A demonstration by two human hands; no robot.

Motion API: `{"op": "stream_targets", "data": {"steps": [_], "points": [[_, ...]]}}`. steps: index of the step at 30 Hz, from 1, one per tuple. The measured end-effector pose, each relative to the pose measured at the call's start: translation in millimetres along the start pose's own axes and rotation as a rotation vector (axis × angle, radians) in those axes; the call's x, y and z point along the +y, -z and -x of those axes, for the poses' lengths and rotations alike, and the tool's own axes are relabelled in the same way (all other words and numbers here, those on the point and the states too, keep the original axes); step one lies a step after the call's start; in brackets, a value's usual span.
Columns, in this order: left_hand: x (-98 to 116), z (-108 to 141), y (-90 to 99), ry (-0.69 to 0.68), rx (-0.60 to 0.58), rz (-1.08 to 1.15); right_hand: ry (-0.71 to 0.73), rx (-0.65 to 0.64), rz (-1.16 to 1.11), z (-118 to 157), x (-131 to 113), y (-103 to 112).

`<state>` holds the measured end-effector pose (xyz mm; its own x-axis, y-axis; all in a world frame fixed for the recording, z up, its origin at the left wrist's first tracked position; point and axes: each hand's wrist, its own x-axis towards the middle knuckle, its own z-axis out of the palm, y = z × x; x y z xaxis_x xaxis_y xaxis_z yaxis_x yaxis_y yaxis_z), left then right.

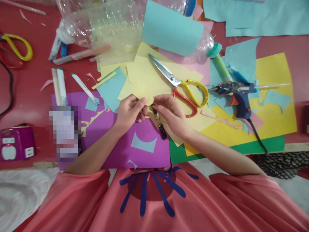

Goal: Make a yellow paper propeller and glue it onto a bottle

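A small pale yellow paper circle [150, 100] is pinched between the thumb and fingers of my left hand [132, 109]. On its other side my right hand [172, 114] has its thumb and fingertips close together at the circle's edge, apparently touching it. Under my right fingers lies a slim black-handled tool [161, 127], partly hidden, so its kind is unclear. Scissors [177, 82] with one yellow and one red handle lie just beyond my right hand, on pale yellow paper [159, 72].
A glue gun [243, 100] with a cord rests on yellow paper [272, 125] to the right. Clear plastic bottles [101, 25], one wrapped in blue paper [172, 29], lie at the back. Markers [84, 87], a pixelated phone-like object [65, 132] and a purple socket box [16, 143] are left.
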<state>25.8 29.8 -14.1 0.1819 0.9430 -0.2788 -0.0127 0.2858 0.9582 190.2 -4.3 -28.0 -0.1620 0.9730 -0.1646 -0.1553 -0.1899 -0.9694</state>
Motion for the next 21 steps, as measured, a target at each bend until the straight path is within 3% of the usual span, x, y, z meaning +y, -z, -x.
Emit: {"op": "stream_targets", "data": {"steps": [3, 7, 10, 14, 21], "points": [[-2, -2, -0.1, 0.002, 0.011, 0.026, -0.148, -0.046, -0.186, -6, -4, 4], [-3, -4, 0.6, -0.012, 0.029, 0.024, -0.264, -0.227, -0.309, -9, -6, 8], [-1, -2, 0.9, -0.015, -0.024, 0.000, -0.153, -0.246, -0.185, -8, -4, 9], [2, 1, 0.7, 0.017, -0.146, -0.045, 0.059, -0.174, 0.031, -8, 1, 13], [1, 5, 1.3, 0.049, -0.219, -0.113, 0.185, -0.149, 0.093, -12, 4, 18]]}}
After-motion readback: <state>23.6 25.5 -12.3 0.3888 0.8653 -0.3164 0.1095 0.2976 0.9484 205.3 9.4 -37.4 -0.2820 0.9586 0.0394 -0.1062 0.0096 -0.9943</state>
